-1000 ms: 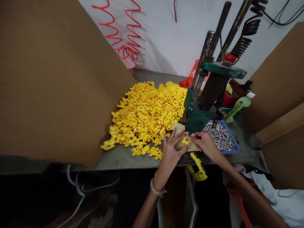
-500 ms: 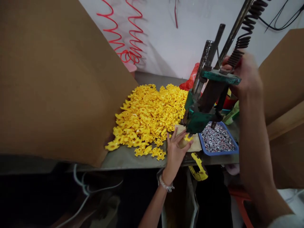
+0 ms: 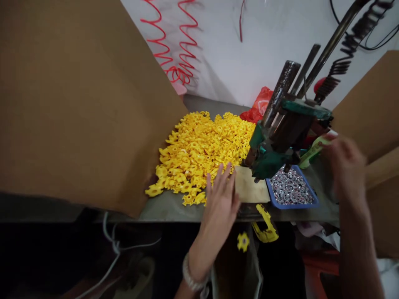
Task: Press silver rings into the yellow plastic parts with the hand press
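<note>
My left hand (image 3: 218, 207) is open, fingers stretched toward the front of a heap of small yellow star-shaped plastic pieces (image 3: 202, 145). Beside it lies a bare beige board (image 3: 252, 187), below the green head of a hand press (image 3: 271, 164). One yellow piece with a metal centre (image 3: 243, 241) is in mid-air past the table's front edge, over an open container (image 3: 254, 270). Smeared by motion, my right hand (image 3: 347, 170) is right of the press; its fingers are unclear. Near it is a blue tray (image 3: 315, 203) of small round metal parts (image 3: 289, 187).
Tall cardboard (image 3: 77, 104) stands at the left, and more cardboard (image 3: 374, 108) at the right. A yellow frame-like part (image 3: 266, 228) hangs at the table edge. Behind the heap is a red plastic bag (image 3: 258, 106). A red ball knob (image 3: 319, 85) sits by the press's spring (image 3: 339, 62).
My right hand has come down off the top of the press, to the right. My left hand has left the board, and the yellow piece there is now in the air below the table edge.
</note>
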### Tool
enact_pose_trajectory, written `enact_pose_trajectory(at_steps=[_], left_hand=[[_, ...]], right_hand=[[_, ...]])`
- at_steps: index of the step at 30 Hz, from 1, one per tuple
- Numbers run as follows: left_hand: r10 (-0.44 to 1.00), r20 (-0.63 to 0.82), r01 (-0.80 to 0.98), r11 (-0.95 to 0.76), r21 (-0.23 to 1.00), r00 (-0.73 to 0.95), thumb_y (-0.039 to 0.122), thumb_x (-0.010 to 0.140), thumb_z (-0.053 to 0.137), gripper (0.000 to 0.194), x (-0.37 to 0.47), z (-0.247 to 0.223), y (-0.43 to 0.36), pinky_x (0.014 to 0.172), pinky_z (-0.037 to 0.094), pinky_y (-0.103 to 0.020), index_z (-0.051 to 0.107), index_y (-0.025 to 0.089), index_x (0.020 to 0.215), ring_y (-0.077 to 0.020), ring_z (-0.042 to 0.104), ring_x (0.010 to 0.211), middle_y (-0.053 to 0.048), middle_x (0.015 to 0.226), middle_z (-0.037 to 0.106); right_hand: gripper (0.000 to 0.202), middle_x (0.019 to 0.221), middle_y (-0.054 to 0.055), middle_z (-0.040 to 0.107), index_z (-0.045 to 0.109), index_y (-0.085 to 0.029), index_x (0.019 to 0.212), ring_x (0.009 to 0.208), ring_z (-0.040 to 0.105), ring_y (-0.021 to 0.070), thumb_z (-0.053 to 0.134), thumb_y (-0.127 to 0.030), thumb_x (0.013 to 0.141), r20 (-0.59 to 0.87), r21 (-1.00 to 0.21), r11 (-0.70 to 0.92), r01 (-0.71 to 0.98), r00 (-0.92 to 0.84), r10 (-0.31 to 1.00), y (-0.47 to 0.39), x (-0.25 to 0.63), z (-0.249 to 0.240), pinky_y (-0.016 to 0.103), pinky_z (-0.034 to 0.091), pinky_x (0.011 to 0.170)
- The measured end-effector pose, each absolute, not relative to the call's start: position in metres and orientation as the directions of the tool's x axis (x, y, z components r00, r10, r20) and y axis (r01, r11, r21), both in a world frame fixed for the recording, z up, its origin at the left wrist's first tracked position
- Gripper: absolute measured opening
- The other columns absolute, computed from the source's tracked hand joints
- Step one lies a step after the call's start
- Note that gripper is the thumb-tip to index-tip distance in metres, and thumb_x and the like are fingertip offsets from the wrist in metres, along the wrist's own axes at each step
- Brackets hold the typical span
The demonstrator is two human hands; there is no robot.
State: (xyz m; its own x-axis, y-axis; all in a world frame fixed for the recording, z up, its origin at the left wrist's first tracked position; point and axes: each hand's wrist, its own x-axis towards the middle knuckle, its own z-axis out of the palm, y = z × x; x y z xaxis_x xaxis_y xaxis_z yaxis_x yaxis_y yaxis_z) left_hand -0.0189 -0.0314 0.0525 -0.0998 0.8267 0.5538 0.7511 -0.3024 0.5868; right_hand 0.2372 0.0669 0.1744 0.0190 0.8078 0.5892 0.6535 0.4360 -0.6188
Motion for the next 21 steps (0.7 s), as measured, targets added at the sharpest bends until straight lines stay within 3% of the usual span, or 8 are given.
enact_pose_trajectory(at_steps=[2,4,7,9,14,18,21], left_hand=[[0.768,0.594,0.8,-0.19,0.569,-0.24,0.014,0.087,0.046,0.035,-0.032,0.045,-0.016,0.117,0.003,-0.058,0.055,0.021,0.12,-0.0266,0.019,0.144,-0.008,0.15,0.035],[0.755,0.596,0.819,-0.144,0.556,-0.272,0.015,0.085,0.05,0.022,-0.043,0.032,0.003,0.116,0.001,-0.061,0.062,0.02,0.103,-0.03,0.021,0.143,-0.009,0.149,0.037],[0.766,0.589,0.838,-0.128,0.531,-0.256,0.016,0.084,0.053,0.014,-0.05,0.018,0.021,0.116,0.005,-0.06,0.066,0.019,0.09,-0.0313,0.026,0.141,-0.01,0.147,0.041],[0.751,0.606,0.848,-0.122,0.515,-0.261,0.018,0.086,0.054,0.013,-0.05,0.018,0.023,0.116,0.01,-0.058,0.067,0.019,0.088,-0.031,0.03,0.139,-0.011,0.143,0.046],[0.694,0.666,0.804,-0.215,0.555,-0.274,0.021,0.089,0.053,0.019,-0.027,0.035,0.007,0.116,0.024,-0.052,0.065,0.019,0.103,-0.0268,0.042,0.133,-0.01,0.133,0.056],[0.813,0.562,0.716,-0.301,0.63,-0.153,0.014,0.09,0.048,0.025,0.004,0.032,-0.003,0.107,0.042,-0.045,0.059,0.021,0.11,-0.023,0.055,0.121,-0.007,0.126,0.062],[0.858,0.507,0.68,-0.321,0.659,-0.086,0.015,0.089,0.05,0.024,0.018,0.025,-0.008,0.108,0.042,-0.044,0.059,0.024,0.11,-0.0222,0.054,0.122,-0.005,0.128,0.06]], right_hand=[[0.033,0.092,0.009,0.065,0.063,-0.016,0.096,0.081,0.059,0.0188,0.056,-0.044,0.079,0.342,-0.655,0.355,0.667,-0.157,0.926,0.076,0.239,0.129,0.032,0.046,0.073],[0.031,0.088,0.008,0.065,0.064,-0.017,0.089,0.082,0.06,0.0218,0.062,-0.042,0.072,0.183,-0.618,0.349,0.704,-0.303,0.935,0.077,0.238,0.085,0.036,0.047,0.076],[0.026,0.099,0.011,0.065,0.065,-0.017,0.093,0.096,0.059,0.0245,0.06,-0.037,0.076,0.264,-0.545,0.422,0.725,-0.329,0.907,0.068,0.235,0.049,0.04,0.044,0.09],[0.023,0.095,0.01,0.066,0.066,-0.017,0.089,0.092,0.06,0.0232,0.057,-0.035,0.079,0.275,-0.543,0.419,0.728,-0.318,0.908,0.064,0.233,0.047,0.038,0.044,0.087],[0.022,0.09,0.008,0.067,0.069,-0.017,0.081,0.084,0.062,0.0201,0.057,-0.036,0.081,0.266,-0.612,0.355,0.707,-0.239,0.934,0.062,0.235,0.055,0.033,0.046,0.078],[0.029,0.1,0.01,0.066,0.073,-0.018,0.083,0.091,0.061,0.0227,0.059,-0.043,0.079,0.351,-0.668,0.341,0.661,-0.124,0.928,0.06,0.236,0.052,0.035,0.047,0.079],[0.03,0.094,0.01,0.068,0.072,-0.017,0.084,0.088,0.062,0.0226,0.06,-0.044,0.078,0.335,-0.743,0.321,0.587,-0.089,0.938,0.057,0.231,0.057,0.036,0.047,0.081]])
